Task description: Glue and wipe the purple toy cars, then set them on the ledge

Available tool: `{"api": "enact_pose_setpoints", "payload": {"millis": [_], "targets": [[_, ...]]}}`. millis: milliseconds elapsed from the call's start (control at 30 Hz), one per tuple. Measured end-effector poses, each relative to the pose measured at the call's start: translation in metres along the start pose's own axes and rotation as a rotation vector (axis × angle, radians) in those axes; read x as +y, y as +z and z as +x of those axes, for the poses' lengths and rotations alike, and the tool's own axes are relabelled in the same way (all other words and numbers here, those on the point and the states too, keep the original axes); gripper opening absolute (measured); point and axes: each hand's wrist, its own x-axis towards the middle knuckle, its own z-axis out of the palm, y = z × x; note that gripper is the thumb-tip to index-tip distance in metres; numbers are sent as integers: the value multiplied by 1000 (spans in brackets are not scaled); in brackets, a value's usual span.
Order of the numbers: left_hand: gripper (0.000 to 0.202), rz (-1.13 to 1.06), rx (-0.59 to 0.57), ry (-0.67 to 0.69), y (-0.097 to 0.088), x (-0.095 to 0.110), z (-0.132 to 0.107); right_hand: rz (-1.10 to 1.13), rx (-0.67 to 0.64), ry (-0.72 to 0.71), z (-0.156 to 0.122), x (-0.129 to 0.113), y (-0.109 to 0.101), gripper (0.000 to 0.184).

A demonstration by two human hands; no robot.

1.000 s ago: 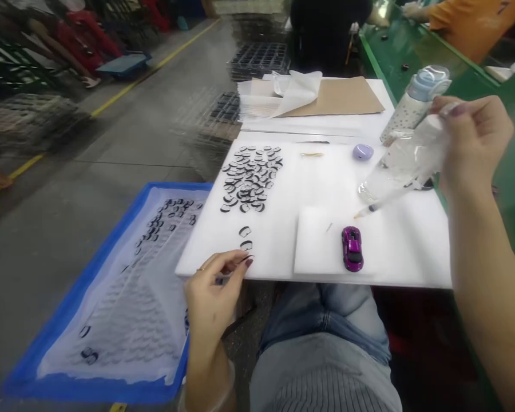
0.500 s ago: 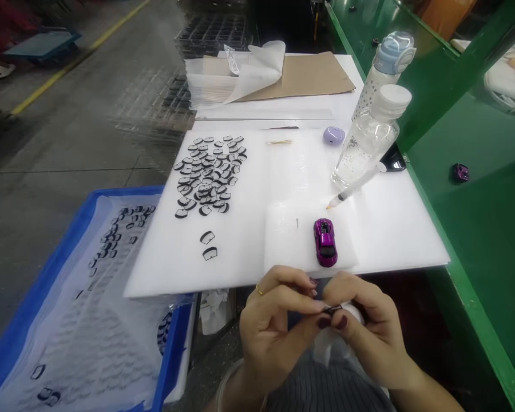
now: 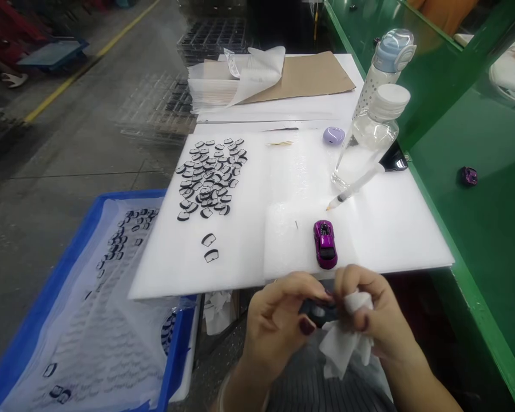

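Tissue [image 3: 340, 349], white and crumpled, is pinched in the right hand's grip [image 3: 380, 306], fingers closed on it pretty tight. A dark part [image 3: 320, 313] is held by the left hand's grip [image 3: 272, 326], closed too, thumb and fingers around it. Both hands are held close together just off the near edge of the white surface [image 3: 167, 280], so part and tissue are right beside each other; whether they're actually touching can't be told, it's kinda blurry there

Just past the hands, a purple toy car [image 3: 325, 245] is parked on a thin white pad [image 3: 283, 246]. A slim clear tool [image 3: 354, 187] is laid behind it, orange tip angled toward the car, with a clear bottle [image 3: 369, 134] stood upright next to it. Over on the left, a whole bunch of black pieces [image 3: 212, 177] is spread out, and two loose ones [image 3: 210, 247] are set nearer the edge. Lower down on that side, more pieces are seen on sheets in a blue tray [image 3: 49, 286]
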Motion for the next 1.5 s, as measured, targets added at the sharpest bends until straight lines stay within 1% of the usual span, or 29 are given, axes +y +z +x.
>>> {"api": "enact_pose_setpoints", "payload": {"millis": [67, 133, 167, 200, 233, 267, 300, 333, 367, 400, 433, 500, 567, 633, 733, 800, 833, 867, 933, 967, 1000, 1067, 1133, 1167, 1200, 1267, 1333, 1433, 1500], "targets": [[20, -122, 83, -80, -1, -2, 2, -58, 41, -94, 0, -8, -4, 29], [25, -187, 148, -146, -3, -2, 4, -197, 112, -168, 0, -14, -7, 15], [28, -198, 172, -171, -4, -2, 4, -314, 161, -225, 0, -17, -7, 10], [30, -202, 192, -187, -4, -2, 5, -451, 210, -312, 1, -19, -6, 8], [32, -202, 207, -198, -4, -2, 6, -595, 240, -419, 2, -20, -5, 9], [33, -203, 213, -204, -4, -2, 6, -731, 237, -536, 4, -22, -3, 14], [33, -208, 214, -204, -4, -2, 6, -848, 199, -642, 7, -23, 0, 19], [31, -220, 211, -200, -3, -2, 6, -935, 133, -722, 10, -24, 4, 23], [28, -239, 205, -193, -3, -2, 5, -993, 56, -773, 14, -25, 8, 24], [25, -260, 196, -186, -2, -2, 5, -1033, -10, -807, 17, -26, 12, 24], [21, -276, 182, -180, -1, -1, 4, -1074, -50, -829, 20, -27, 17, 22], [16, -283, 157, -173, 0, -1, 3, -1171, -53, -877, 23, -26, 24, 21], [14, -268, 164, -166, 2, 0, 3, -1278, -23, -917, 24, -23, 30, 19], [15, -239, 210, -167, 3, -1, 4, -1351, -37, -930, 21, -21, 32, 19], [23, -190, 270, -203, 2, -3, 3, -1391, -148, -930, 12, -28, 28, 20], [26, -181, 268, -215, 1, -4, 1, -1425, -204, -893, 4, -37, 20, 19], [25, -180, 256, -210, 0, -3, 0, -1441, -191, -878, 0, -42, 14, 18], [24, -174, 234, -198, -1, -2, 0, -1448, -146, -860, -2, -46, 8, 18], [21, -100, 177, -145, -3, 2, 1, -1399, 37, -844, -4, -49, -5, 20], [19, 0, 156, -107, -4, 4, 4, -1349, 142, -825, -2, -48, -11, 21], [17, 149, 145, -46, -5, 7, 7, -1289, 225, -794, 0, -47, -17, 21], [18, 541, 131, 138, -6, 8, 17, -1186, 311, -699, 8, -41, -24, 17], [21, 889, 87, 340, -6, 6, 28, -1140, 324, -601, 17, -34, -28, 12], [22, 998, 44, 414, -6, 4, 33, -1133, 325, -565, 21, -31, -28, 10], [23, 1065, 0, 455, -6, 1, 37, -1132, 329, -539, 24, -28, -28, 8], [23, 1123, -77, 473, -7, -4, 43, -1133, 324, -501, 27, -24, -27, 7], [24, 1147, -114, 467, -7, -7, 44, -1129, 301, -473, 28, -21, -25, 7], [24, 1157, -126, 454, -8, -6, 44, -1123, 284, -443, 27, -20, -24, 7], [26, 1136, -117, 410, -8, -4, 44, -1128, 287, -430, 27, -20, -23, 6]]}}
